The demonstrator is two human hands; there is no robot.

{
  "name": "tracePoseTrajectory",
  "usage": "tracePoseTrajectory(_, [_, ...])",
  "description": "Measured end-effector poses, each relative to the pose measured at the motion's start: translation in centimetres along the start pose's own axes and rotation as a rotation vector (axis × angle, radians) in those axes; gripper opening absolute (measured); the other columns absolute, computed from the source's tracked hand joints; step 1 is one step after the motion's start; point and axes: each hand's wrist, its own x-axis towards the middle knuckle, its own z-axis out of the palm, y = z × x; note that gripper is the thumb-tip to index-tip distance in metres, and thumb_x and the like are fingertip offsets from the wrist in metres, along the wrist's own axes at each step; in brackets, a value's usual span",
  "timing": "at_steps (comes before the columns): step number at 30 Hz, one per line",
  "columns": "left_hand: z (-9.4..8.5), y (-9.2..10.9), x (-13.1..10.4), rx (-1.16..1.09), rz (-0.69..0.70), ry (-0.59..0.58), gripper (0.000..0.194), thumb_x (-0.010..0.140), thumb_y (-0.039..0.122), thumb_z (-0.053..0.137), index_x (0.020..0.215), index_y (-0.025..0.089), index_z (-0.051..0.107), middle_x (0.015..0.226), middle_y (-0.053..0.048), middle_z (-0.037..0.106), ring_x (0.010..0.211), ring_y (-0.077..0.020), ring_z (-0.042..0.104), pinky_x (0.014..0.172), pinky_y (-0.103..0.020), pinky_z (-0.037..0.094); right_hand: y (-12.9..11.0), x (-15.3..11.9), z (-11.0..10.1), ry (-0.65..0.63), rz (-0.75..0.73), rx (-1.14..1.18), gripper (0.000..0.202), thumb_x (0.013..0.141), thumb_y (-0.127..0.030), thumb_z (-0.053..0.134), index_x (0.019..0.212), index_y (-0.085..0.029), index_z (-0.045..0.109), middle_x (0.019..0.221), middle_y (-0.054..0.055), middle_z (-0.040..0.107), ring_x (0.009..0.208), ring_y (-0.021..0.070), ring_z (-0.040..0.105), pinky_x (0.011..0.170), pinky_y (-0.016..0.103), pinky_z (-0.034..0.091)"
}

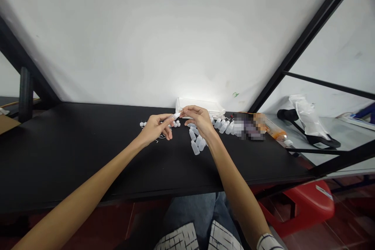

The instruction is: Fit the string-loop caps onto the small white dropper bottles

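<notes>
My left hand (pixel 156 128) is closed around a small white squeeze bottle (pixel 176 115), its narrow tip pointing right. At that tip, my right hand (pixel 199 119) has its thumb and forefinger pinched together; whatever lies between them is too small to make out. Below my right hand, several translucent plastic bottles (pixel 195 147) lie loose on the black table (pixel 88 152). Small white caps (pixel 142 124) sit to the left of my left hand, and more show just behind its fingers. A thin white cord (pixel 161 137) lies partly hidden beneath my left hand.
Several bottles with white tops (pixel 224 126) lie in a row to the right. Behind my hands is a white stack (pixel 215 106) against the wall. An orange-labelled drink bottle (pixel 279 134) lies near the black frame. A red stool (pixel 310 207) stands below at right.
</notes>
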Motion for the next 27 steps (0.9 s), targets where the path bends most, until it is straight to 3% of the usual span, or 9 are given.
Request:
tracePoseTrajectory(7, [-0.1, -0.2, 0.0, -0.023, -0.003, -0.026, 0.037, 0.085, 0.049, 0.064, 0.081, 0.013, 0.061, 0.049, -0.001, 0.059, 0.044, -0.0163, 0.063, 0.047, -0.027, 0.055, 0.3, 0.1, -0.1, 0.003, -0.017, 0.009, 0.026, 0.069, -0.039, 0.078, 0.080, -0.017, 0.071, 0.081, 0.006, 0.071, 0.082, 0.0195, 0.068, 0.057, 0.024, 0.053])
tracePoseTrajectory(17, [0.3, 0.4, -0.2, -0.050, -0.014, 0.026, 0.034, 0.083, 0.046, 0.067, 0.082, 0.012, 0.063, 0.058, -0.001, 0.060, 0.044, -0.0144, 0.063, 0.043, -0.024, 0.054, 0.4, 0.1, 0.2, 0.034, -0.038, -0.006, 0.024, 0.067, -0.037, 0.079, 0.077, -0.017, 0.073, 0.078, 0.006, 0.071, 0.080, 0.0189, 0.067, 0.060, 0.027, 0.055])
tracePoseTrajectory(27, [1.4, 0.4, -0.7, -0.114, 0.006, 0.045, 0.035, 0.082, 0.045, 0.068, 0.080, 0.011, 0.062, 0.055, 0.000, 0.058, 0.041, -0.0149, 0.062, 0.040, -0.024, 0.052, 0.6, 0.1, -0.1, 0.059, -0.101, -0.098, 0.018, 0.069, -0.034, 0.078, 0.076, -0.018, 0.075, 0.074, 0.004, 0.070, 0.073, 0.0150, 0.062, 0.061, 0.025, 0.046])
